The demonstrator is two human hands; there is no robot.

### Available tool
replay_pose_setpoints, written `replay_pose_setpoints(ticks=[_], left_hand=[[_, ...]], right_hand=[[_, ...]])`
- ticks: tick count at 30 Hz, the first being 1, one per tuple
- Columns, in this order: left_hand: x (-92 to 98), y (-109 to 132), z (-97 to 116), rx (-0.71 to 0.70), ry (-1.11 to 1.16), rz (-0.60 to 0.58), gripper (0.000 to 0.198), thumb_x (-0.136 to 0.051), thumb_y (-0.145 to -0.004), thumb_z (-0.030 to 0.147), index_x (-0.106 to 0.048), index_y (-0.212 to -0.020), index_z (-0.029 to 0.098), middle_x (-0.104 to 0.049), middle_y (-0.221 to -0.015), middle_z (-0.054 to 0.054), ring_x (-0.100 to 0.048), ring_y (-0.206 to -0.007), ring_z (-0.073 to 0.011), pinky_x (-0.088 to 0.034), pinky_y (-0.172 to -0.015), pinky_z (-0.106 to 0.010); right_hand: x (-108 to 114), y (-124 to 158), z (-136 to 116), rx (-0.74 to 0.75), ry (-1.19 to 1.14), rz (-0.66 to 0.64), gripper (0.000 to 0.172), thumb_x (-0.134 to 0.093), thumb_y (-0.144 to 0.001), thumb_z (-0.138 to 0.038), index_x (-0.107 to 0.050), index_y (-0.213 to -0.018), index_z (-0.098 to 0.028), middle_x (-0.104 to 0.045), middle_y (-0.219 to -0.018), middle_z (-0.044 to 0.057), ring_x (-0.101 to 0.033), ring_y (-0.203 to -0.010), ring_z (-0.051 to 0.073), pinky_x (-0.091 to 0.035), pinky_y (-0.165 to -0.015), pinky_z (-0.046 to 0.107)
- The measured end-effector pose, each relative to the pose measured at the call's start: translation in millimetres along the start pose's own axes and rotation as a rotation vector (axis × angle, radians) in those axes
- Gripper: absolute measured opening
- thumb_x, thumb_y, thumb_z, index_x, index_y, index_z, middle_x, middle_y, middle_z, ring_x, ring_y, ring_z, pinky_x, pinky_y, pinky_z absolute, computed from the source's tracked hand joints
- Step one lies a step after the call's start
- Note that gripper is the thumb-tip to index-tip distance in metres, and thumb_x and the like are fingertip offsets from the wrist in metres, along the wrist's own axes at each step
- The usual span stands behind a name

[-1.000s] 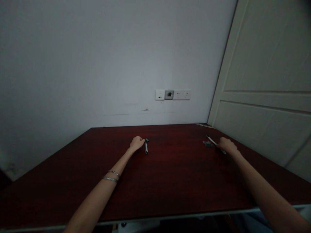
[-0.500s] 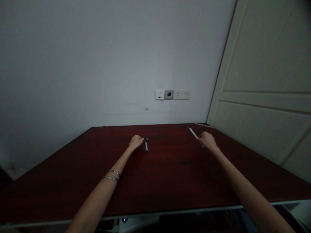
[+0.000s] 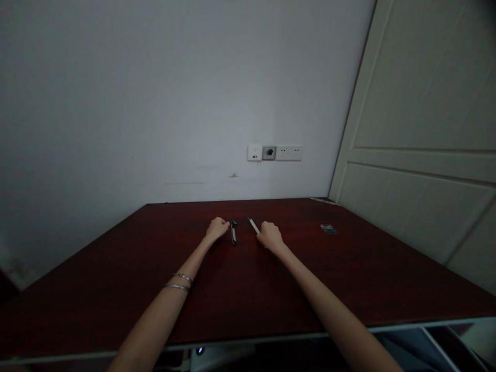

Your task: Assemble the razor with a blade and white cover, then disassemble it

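My left hand (image 3: pixel 217 227) rests on the dark red table (image 3: pixel 217 299) with its fingers curled shut, and nothing shows in them. Just right of its fingertips lies a black and grey razor (image 3: pixel 233 233), its head toward the wall; whether the fingers touch it I cannot tell. My right hand (image 3: pixel 270 236) is closed around a slim white stick (image 3: pixel 253 225) with a dark, thin tip. The tip points away and to the left, and the lower part of the stick is hidden in the fist. The stick is apart from the razor.
A small clear packet with greenish contents (image 3: pixel 328 229) lies on the right side of the table. A thin pale strip (image 3: pixel 324 201) lies at the back right corner. Behind are a white wall with sockets (image 3: pixel 289 153) and, at right, a panelled door (image 3: pixel 422 150).
My right hand has moved left with the white stick, from the right side to near the razor. The small packet on the right now shows. My left hand and the razor stay put.
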State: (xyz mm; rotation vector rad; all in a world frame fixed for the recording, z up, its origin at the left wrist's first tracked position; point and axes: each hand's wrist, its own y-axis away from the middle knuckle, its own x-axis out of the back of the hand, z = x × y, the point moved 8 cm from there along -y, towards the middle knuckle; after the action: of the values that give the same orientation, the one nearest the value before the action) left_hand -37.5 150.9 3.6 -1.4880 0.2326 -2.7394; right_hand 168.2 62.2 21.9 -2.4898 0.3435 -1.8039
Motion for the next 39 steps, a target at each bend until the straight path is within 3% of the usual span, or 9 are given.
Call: replay_pose_setpoints(ticks=[12,21,29,35,39], left_hand=[[-0.2,5.3,3.7,0.011,0.003,-0.027,0.03,-0.049,-0.078,0.034,-0.069,-0.067,0.014,-0.066,-0.066,-0.006,-0.06,-0.064,-0.0148,-0.039,-0.056,-0.021],[-4.3,4.3,5.0,0.009,0.033,-0.048,0.027,-0.051,-0.077,0.032,-0.068,-0.069,0.012,-0.065,-0.064,-0.006,-0.059,-0.058,-0.0132,-0.039,-0.052,-0.019],[-9.8,1.9,3.4,-0.007,0.072,-0.077,0.028,-0.048,-0.078,0.031,-0.066,-0.066,0.013,-0.064,-0.06,-0.005,-0.054,-0.045,-0.0101,-0.038,-0.047,-0.02],[-10.7,3.3,4.7,0.003,0.122,-0.099,0.03,-0.046,-0.079,0.032,-0.065,-0.066,0.012,-0.064,-0.061,-0.005,-0.052,-0.039,-0.0086,-0.037,-0.043,-0.019],[-3.9,7.5,14.3,-0.031,0.163,-0.078,0.032,-0.044,-0.081,0.033,-0.064,-0.066,0.012,-0.064,-0.061,-0.005,-0.051,-0.04,-0.008,-0.037,-0.042,-0.018]], right_hand=[[-14.5,0.5,-31.3,0.024,-0.043,-0.054,0.03,-0.058,-0.07,-0.017,-0.062,-0.098,-0.008,-0.064,-0.101,0.02,-0.062,-0.094,0.029,-0.047,-0.075,0.03],[-23.6,-0.1,-36.1,0.047,-0.03,-0.077,0.032,-0.062,-0.069,-0.02,-0.062,-0.098,-0.009,-0.065,-0.102,0.02,-0.063,-0.093,0.028,-0.048,-0.074,0.03],[-27.2,-1.9,-37.7,0.062,-0.037,-0.071,0.036,-0.067,-0.067,-0.034,-0.063,-0.095,-0.012,-0.065,-0.1,0.019,-0.064,-0.092,0.029,-0.049,-0.073,0.033],[-7.0,-18.5,-2.6,0.126,-0.16,-0.054,0.033,-0.062,-0.07,-0.044,-0.068,-0.086,-0.015,-0.069,-0.091,0.014,-0.065,-0.086,0.026,-0.049,-0.071,0.031],[35.8,-38.9,65.6,0.236,-0.274,0.14,0.035,-0.061,-0.071,-0.041,-0.068,-0.097,-0.017,-0.068,-0.1,0.008,-0.062,-0.095,0.022,-0.046,-0.083,0.029]])
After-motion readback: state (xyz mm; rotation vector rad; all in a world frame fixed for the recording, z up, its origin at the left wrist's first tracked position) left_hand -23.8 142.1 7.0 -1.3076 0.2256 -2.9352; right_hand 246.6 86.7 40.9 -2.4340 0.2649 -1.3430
